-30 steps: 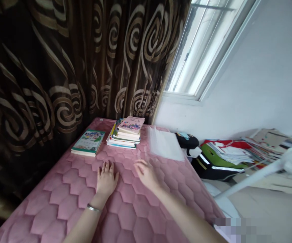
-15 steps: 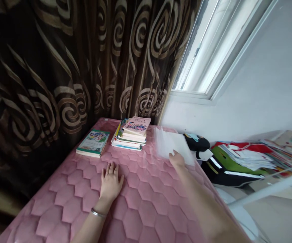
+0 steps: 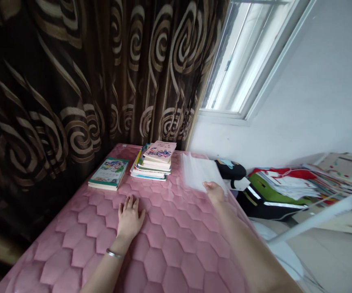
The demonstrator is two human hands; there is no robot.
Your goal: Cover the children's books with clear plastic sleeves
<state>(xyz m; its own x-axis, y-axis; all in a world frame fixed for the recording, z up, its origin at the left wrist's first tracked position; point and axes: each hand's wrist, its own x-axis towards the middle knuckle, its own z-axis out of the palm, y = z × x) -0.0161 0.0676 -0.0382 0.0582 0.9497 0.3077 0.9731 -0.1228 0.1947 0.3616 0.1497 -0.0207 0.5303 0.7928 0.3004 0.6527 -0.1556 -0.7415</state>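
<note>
My left hand [image 3: 130, 219] lies flat on the pink padded surface [image 3: 166, 244], fingers spread, holding nothing. A silver bangle [image 3: 114, 253] circles that wrist. At the near edge of a stack of clear plastic book covers [image 3: 198, 173], my right hand [image 3: 215, 193] has its fingers closed on the edge; how many sheets are between them I cannot tell. Beyond my left hand are a green-edged picture book [image 3: 108, 173], on top of another, and a taller pile of books [image 3: 151, 167] with a pink book [image 3: 160, 150] on top.
A dark curtain [image 3: 81, 81] with swirls hangs along the left and back. The window [image 3: 237, 61] is at the back right. Past the right edge are a black-and-green bag [image 3: 267, 191], heaped papers [image 3: 285, 183] and a white slanting bar [image 3: 319, 219].
The view has shifted slightly, so things sit a little farther left. My right hand's fingers have drawn together at the plastic covers' edge. My left hand stays flat.
</note>
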